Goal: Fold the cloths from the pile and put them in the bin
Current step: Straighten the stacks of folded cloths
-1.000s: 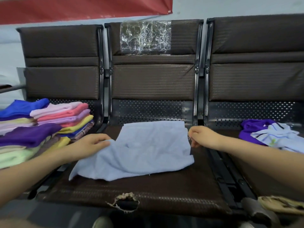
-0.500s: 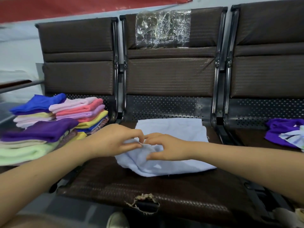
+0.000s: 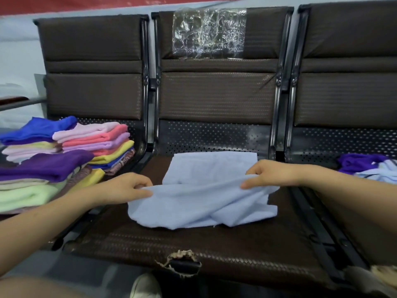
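Mid-fold: left hand (image 3: 126,188) and right hand (image 3: 268,173) each pinch an edge of the blue cloth (image 3: 206,190) lying between them; folded stack (image 3: 64,151) beyond left fingers, unfolded pile (image 3: 369,166) beyond right; no bin visible

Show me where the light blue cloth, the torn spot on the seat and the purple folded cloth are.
light blue cloth (image 3: 206,203): head view, middle of the fabric.
torn spot (image 3: 182,262): head view, hole at the seat's front edge.
purple folded cloth (image 3: 47,166): head view, its top face.
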A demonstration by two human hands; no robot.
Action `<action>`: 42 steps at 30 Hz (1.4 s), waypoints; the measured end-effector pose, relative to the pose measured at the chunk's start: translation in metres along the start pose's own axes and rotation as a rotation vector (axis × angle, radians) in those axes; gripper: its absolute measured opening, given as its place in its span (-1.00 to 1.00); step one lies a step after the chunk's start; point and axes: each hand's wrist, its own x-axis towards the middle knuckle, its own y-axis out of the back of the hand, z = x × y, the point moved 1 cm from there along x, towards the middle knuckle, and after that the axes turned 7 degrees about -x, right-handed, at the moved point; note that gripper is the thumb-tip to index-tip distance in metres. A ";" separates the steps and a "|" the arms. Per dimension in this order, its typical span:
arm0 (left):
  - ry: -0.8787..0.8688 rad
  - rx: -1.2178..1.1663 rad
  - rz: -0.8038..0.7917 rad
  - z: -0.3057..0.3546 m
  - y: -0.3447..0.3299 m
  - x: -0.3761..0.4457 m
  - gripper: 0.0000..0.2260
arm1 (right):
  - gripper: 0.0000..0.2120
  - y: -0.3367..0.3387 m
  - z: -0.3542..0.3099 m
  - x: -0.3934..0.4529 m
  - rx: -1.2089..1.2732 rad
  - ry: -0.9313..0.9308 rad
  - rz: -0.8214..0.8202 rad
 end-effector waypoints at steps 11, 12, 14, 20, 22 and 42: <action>-0.004 0.032 0.342 0.013 -0.039 0.064 -0.88 | -0.70 -0.021 0.039 0.012 -0.016 -0.162 0.318; 0.006 0.017 0.305 0.011 -0.048 0.070 -0.86 | -0.70 -0.029 0.033 0.013 -0.039 -0.148 0.302; 0.062 0.007 0.181 0.007 -0.063 0.074 -0.93 | -0.67 -0.044 0.027 0.015 -0.112 -0.138 0.222; 0.027 0.074 0.158 0.019 -0.063 0.057 -0.91 | -0.56 -0.053 0.024 -0.002 -0.181 -0.101 0.158; 0.045 -0.024 0.013 0.025 -0.068 0.043 -0.88 | -0.60 -0.050 0.024 -0.015 -0.121 -0.095 0.103; 0.293 -0.346 0.466 0.053 0.021 0.071 -0.86 | -0.82 0.054 0.014 0.004 0.849 -0.310 0.457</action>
